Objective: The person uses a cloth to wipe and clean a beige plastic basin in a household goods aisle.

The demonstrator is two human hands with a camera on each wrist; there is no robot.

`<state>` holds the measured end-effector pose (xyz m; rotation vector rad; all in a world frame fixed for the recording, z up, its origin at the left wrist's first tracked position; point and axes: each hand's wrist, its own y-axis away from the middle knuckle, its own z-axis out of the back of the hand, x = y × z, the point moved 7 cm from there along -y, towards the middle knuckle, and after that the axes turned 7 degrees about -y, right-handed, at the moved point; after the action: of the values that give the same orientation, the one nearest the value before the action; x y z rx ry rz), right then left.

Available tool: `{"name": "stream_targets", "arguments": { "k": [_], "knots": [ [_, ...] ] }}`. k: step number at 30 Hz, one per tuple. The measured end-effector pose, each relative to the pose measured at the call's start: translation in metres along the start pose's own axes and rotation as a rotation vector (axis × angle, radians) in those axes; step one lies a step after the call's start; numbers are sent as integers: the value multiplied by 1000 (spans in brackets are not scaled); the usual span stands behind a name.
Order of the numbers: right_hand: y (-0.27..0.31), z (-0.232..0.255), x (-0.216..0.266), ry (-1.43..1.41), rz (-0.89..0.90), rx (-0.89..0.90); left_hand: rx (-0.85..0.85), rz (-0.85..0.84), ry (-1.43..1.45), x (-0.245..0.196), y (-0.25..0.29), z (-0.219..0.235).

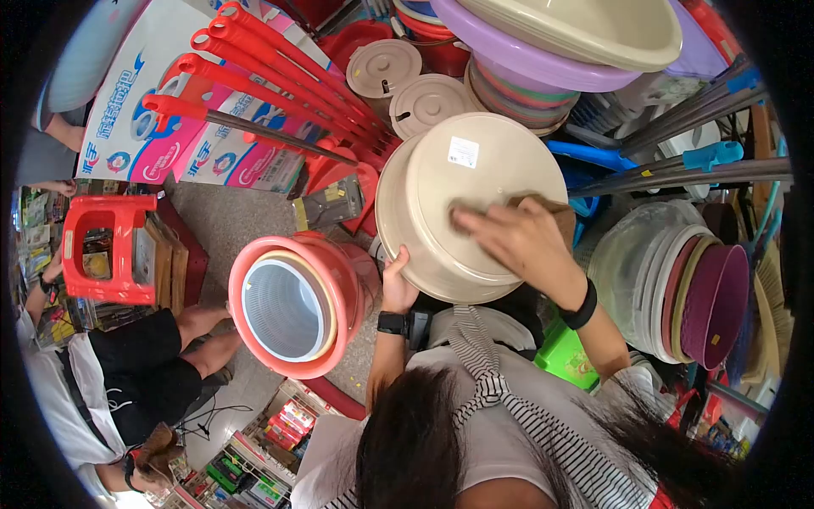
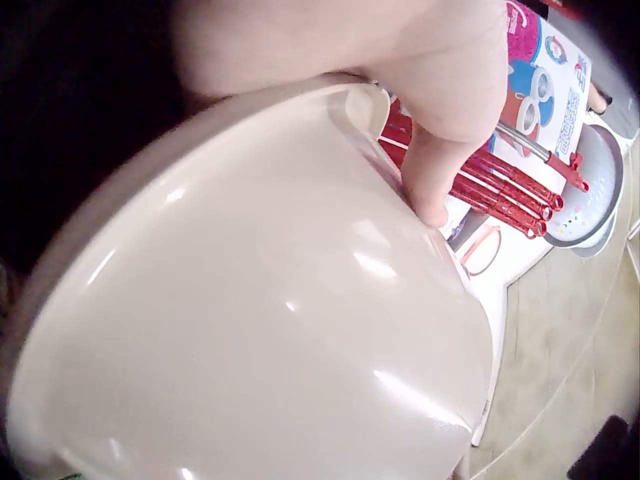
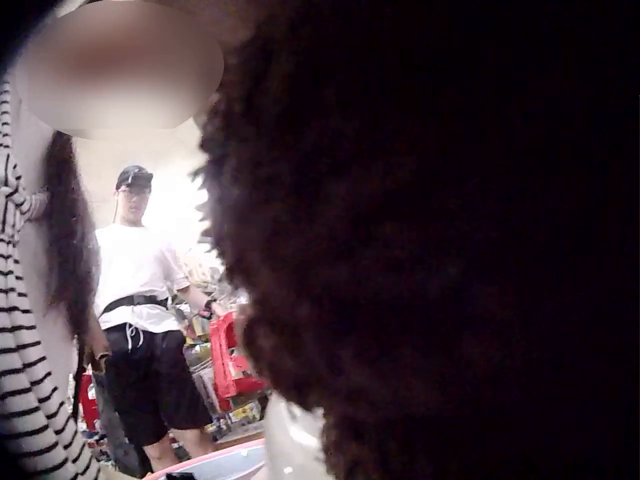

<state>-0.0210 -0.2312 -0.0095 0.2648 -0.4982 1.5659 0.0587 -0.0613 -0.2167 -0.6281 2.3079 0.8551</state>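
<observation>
Left of centre: pink bucket [image 1: 297, 305] tilted, mouth toward you | lower centre: your left hand [image 1: 397, 288] grips the beige basin [image 1: 475, 204] by its lower-left rim, thumb curled over the edge | centre: basin held bottom-up | centre right: your right hand [image 1: 517, 237] presses a brown cloth [image 1: 551, 212] on its base, fingers straight.
</observation>
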Motion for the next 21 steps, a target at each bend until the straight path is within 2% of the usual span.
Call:
{"name": "stream_targets", "arguments": {
  "k": [1,2,3,5,7,9,11,13,14,15,17,18,21],
  "knots": [
    [-3,5,-9,28,-54,-42,3,4,-6,0,0,1],
    [-4,9,-18,82,-58,-177,6,7,-12,0,0,1],
    [-3,8,-19,82,-59,-176,6,8,-12,0,1,0],
    [-1,6,-24,73,-133,-154,-32,-39,-18,-4,1,-2],
    [4,1,-10,77,-87,-83,-12,-35,2,-1,-1,6],
    [11,-6,5,-68,40,19,12,-26,25,3,-3,10],
    [15,-6,3,-80,43,83,11,-38,33,5,-4,13],
    [15,6,-6,-107,63,-50,7,-37,31,2,-3,6],
    [14,6,-18,-76,-45,11,-1,-36,27,1,-1,4],
    [11,6,-26,-78,-40,14,-6,-39,28,-2,0,2],
    [12,16,-56,4,-236,-171,-36,4,-6,0,1,1],
    [14,15,-64,-22,-283,-169,-37,2,-5,-1,1,1],
    [20,15,-46,-28,-211,-213,-31,-9,4,0,0,4]
  ]
}}
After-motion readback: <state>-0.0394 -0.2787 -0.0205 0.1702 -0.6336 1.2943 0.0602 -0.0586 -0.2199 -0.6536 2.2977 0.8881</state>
